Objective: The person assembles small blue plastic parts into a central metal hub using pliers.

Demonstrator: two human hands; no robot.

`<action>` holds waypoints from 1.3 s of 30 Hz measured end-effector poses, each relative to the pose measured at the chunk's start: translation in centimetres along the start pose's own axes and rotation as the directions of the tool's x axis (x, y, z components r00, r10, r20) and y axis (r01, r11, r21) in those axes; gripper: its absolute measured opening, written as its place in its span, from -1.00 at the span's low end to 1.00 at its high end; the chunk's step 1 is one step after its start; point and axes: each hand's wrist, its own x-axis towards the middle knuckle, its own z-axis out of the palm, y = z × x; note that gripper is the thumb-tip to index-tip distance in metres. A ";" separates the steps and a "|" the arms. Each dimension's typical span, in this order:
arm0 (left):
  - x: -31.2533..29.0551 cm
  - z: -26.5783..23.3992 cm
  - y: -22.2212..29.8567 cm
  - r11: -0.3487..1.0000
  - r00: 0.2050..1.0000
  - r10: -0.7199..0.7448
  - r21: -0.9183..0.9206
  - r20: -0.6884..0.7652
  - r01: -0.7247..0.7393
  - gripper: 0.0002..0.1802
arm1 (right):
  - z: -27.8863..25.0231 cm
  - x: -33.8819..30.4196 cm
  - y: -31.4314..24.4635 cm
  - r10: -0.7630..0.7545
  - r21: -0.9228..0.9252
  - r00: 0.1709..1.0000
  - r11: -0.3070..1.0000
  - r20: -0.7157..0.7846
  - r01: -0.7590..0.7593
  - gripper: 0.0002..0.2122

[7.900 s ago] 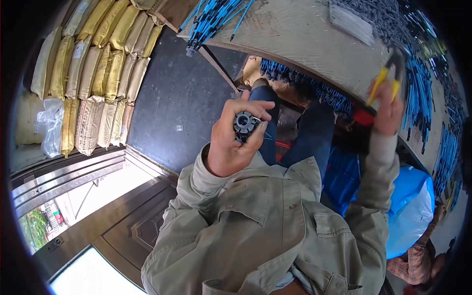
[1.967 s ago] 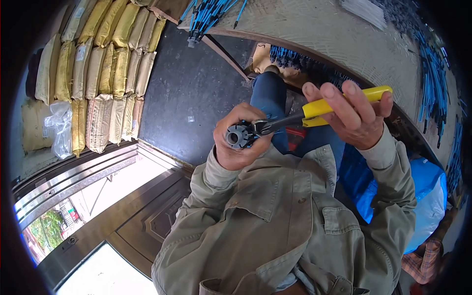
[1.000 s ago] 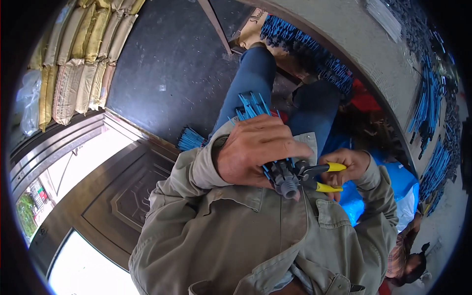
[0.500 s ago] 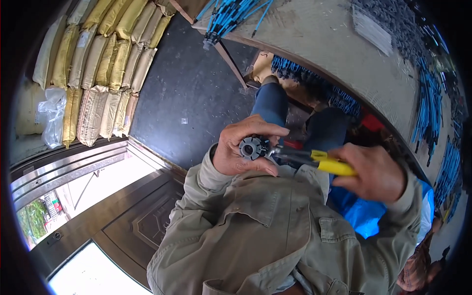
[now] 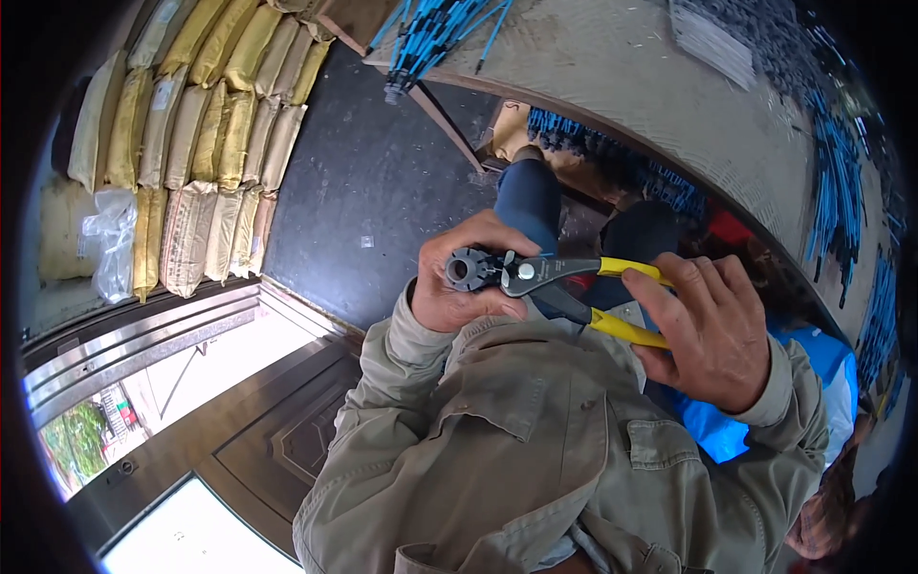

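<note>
My left hand [image 5: 457, 263] is closed round a dark grey, ring-shaped plastic part [image 5: 466, 272] with notches about its rim and a round hole in the middle. From the right my right hand [image 5: 712, 320] grips a pair of pliers [image 5: 631, 327] by the yellow handles, which stand spread apart. The pliers' dark metal head, with a bright pivot, reaches to the side of the part by my left fingers. What the jaws touch is partly hidden there.
A workbench [image 5: 583, 57] runs along the far right, with bundles of blue-and-black rods [image 5: 837, 191] and a bunch of blue rods [image 5: 440, 38] at its far edge. Sacks [image 5: 191, 134] are stacked at the left. A brown door [image 5: 277, 421] stands near left. A blue bag [image 5: 712, 426] lies by my right arm.
The pliers' handles have spread apart, and my right fingers have opened with them. The pliers' head has moved left, closer to the part in my left hand.
</note>
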 end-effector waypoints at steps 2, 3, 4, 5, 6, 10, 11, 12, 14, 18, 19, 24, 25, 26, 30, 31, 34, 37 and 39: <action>0.3 0.3 0.3 0.999 0.999 -0.046 0.021 0.003 0.046 -0.36 | 0.6 -0.5 1.2 -0.029 0.225 0.999 0.974 0.040 0.019 -0.54; 0.4 0.4 0.6 0.995 0.996 -0.090 0.050 -0.001 0.090 -0.30 | 0.9 -0.5 2.0 -0.052 0.337 0.997 0.941 0.058 0.029 -0.52; 0.6 0.6 0.8 0.989 0.992 -0.129 0.073 0.003 0.128 -0.23 | 1.1 -0.3 2.9 -0.046 0.336 0.997 0.942 0.066 0.021 -0.52; 0.7 0.7 1.0 0.990 0.991 -0.131 0.061 0.006 0.131 -0.23 | 1.2 -0.1 4.2 -0.004 0.711 0.943 0.658 0.333 -0.248 -0.51; 0.9 0.6 1.1 0.990 0.990 -0.119 0.090 0.071 0.112 -0.22 | 1.2 0.1 5.3 -0.098 0.820 0.823 0.208 0.559 -0.532 -0.50; 0.9 -0.2 0.9 0.990 0.988 -0.063 0.133 0.138 0.044 -0.21 | 0.7 1.1 5.4 -0.217 0.822 0.794 0.103 0.569 -0.561 -0.52; 0.8 0.0 0.6 0.995 0.993 -0.039 0.091 0.107 0.030 -0.22 | 0.2 1.0 5.3 -0.189 0.854 0.847 0.277 0.497 -0.440 -0.54; 0.7 -0.1 0.5 0.998 0.997 -0.020 0.055 0.076 0.016 -0.24 | -0.2 1.0 5.1 -0.180 0.847 0.894 0.438 0.410 -0.300 -0.55; 0.7 0.4 0.3 0.998 0.999 -0.002 0.070 0.047 -0.001 -0.25 | -0.7 1.0 4.6 -0.205 0.707 0.954 0.708 0.220 -0.011 -0.57; 0.7 1.0 -0.1 0.993 0.998 0.059 0.100 -0.013 -0.058 -0.27 | 1.4 0.9 2.4 -0.057 0.169 0.997 0.984 0.048 0.048 -0.67; 0.7 1.2 -0.2 0.987 0.995 0.091 0.138 -0.045 -0.084 -0.27 | 1.7 1.0 2.1 0.007 -0.054 1.000 0.999 -0.015 -0.008 -0.71; 0.9 1.6 -0.1 0.979 0.987 0.114 0.181 -0.116 -0.092 -0.38 | 0.1 2.9 2.7 0.014 -0.041 0.996 0.999 -0.085 -0.017 -0.67; 0.9 1.6 -0.1 0.978 0.985 0.120 0.185 -0.127 -0.096 -0.38 | 0.2 2.7 2.7 0.027 -0.059 0.998 0.998 -0.051 -0.030 -0.67; 0.7 1.7 -0.2 0.979 0.983 0.118 0.184 -0.143 -0.091 -0.36 | 0.3 2.5 2.8 0.039 -0.077 0.999 0.996 -0.018 -0.041 -0.68; 0.4 1.6 -0.2 0.978 0.978 0.116 0.190 -0.174 -0.082 -0.29 | 3.2 2.4 2.5 0.048 -0.006 0.996 0.999 -0.075 -0.049 -0.67; 0.5 1.6 -0.2 0.978 0.979 0.113 0.191 -0.167 -0.080 -0.29 | 3.6 2.4 2.6 0.058 0.038 0.991 0.998 -0.117 -0.054 -0.67; 0.4 1.6 -0.1 0.975 0.981 0.108 0.212 -0.163 -0.072 -0.30 | 4.0 2.5 2.7 0.052 0.037 0.989 0.998 -0.136 -0.048 -0.66; 0.4 1.6 -0.1 0.968 0.982 0.114 0.240 -0.152 -0.075 -0.30 | 4.6 2.7 2.7 0.046 0.038 0.985 0.998 -0.164 -0.040 -0.65; 0.3 1.8 -0.2 0.970 0.977 0.123 0.229 -0.175 -0.081 -0.30 | 5.0 2.8 2.8 0.029 0.043 0.979 0.999 -0.201 -0.021 -0.65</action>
